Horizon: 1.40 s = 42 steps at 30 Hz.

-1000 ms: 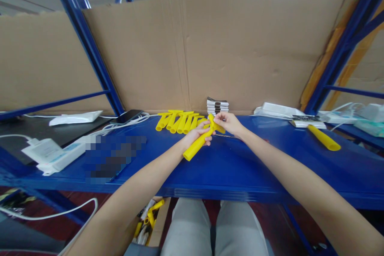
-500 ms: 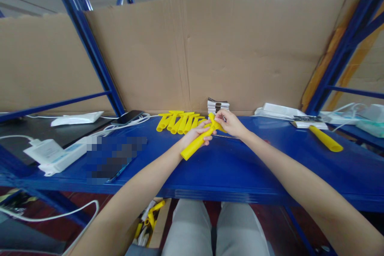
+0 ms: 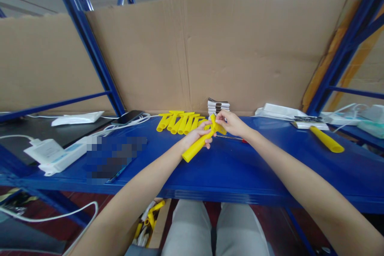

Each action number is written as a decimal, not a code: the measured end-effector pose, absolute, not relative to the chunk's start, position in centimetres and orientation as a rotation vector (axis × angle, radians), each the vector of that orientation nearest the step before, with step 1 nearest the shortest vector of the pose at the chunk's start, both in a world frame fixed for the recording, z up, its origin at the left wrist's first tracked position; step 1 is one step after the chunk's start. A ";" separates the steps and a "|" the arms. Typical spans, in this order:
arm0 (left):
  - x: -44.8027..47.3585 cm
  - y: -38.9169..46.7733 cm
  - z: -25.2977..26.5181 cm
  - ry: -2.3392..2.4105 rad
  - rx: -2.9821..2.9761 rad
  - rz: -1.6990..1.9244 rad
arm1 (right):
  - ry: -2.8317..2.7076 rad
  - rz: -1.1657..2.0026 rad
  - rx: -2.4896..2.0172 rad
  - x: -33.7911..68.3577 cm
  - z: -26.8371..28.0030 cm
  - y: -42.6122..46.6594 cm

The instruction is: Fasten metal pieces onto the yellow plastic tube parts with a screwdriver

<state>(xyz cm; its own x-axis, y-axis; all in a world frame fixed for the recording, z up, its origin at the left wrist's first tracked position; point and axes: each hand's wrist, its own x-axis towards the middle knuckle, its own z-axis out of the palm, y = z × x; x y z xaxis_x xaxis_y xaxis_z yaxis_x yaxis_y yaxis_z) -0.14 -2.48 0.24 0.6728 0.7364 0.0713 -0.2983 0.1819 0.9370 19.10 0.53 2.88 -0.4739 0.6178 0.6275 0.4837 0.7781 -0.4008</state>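
My left hand [image 3: 196,135] is closed around a yellow T-shaped plastic handle [image 3: 198,148]. Its hollow tube slants down toward me, and its wider head points away. At that head, my right hand [image 3: 231,123] has its thumb and fingers pinched together; whatever small thing they grip is hidden. Under the right wrist lies a thin metal rod with a red end [image 3: 244,141], like a screwdriver, partly covered by the arm. Just beyond my left hand, several similar yellow T-shaped pieces [image 3: 181,124] lie in a row.
Behind my hands is a stack of white packets with dark bands [image 3: 218,106] against the cardboard [image 3: 246,48]. A yellow tube [image 3: 327,140] lies at the right. Leftward are a power strip [image 3: 72,154], cables and a dark phone [image 3: 129,117]. Below, a box [image 3: 160,224] holds yellow parts.
The yellow handle has turned slightly in my left hand, showing more of its head. My right hand has shifted slightly, and the rod's red end shows more clearly.
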 end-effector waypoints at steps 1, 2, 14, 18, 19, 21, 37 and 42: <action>-0.2 -2.4 0.2 0.449 1.179 0.765 | -2.168 0.204 -0.817 19.1 2.9 0.5; -0.2 -2.4 0.1 0.452 1.180 0.764 | -2.173 0.196 -0.816 19.1 3.0 0.6; -0.5 -2.9 0.2 0.407 1.156 0.709 | -2.229 0.286 -0.750 19.8 3.3 0.5; -0.4 -2.9 0.2 0.424 1.147 0.708 | -2.185 0.399 -0.746 19.9 2.9 0.9; -0.4 -2.9 0.2 0.429 1.150 0.711 | -2.177 0.417 -0.745 19.9 2.8 1.0; -0.4 -2.9 0.2 0.434 1.154 0.719 | -2.164 0.434 -0.748 20.0 2.5 1.3; -0.3 -2.8 0.0 0.451 1.142 0.731 | -1.919 0.961 -0.774 19.5 0.8 2.5; -0.3 -2.8 0.0 0.437 1.152 0.732 | -1.881 0.968 -0.789 19.5 0.9 2.1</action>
